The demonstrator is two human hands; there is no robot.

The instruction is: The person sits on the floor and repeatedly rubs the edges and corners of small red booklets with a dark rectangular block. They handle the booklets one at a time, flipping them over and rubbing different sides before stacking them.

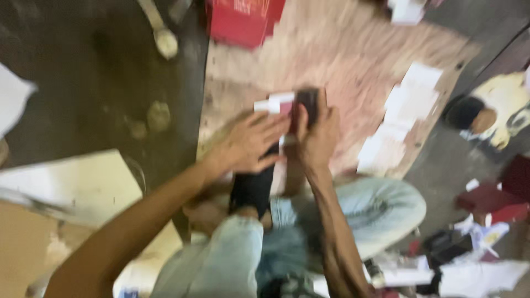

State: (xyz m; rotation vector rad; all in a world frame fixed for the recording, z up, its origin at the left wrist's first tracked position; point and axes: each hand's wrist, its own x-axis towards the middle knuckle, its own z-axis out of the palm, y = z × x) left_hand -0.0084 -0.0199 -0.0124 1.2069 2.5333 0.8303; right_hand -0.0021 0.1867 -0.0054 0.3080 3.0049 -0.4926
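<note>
Over the pink mat (353, 60), two hands, left (248, 144) and right (319, 138), grip one red-and-white box (282, 104).

A rough floor-level workshop for packing or box-making. Beneath the hands (276, 140) lies a worn pink board (342, 60) on bare concrete floor (94, 83), with a red box (243, 22) beyond them. Paper slips (403, 118) sit to their right, cardboard sheets (72, 187) to their left.

Bare forearms, no sleeves visible; light blue jeans (221, 259); possibly black sock (251, 190), view blurred.
</note>
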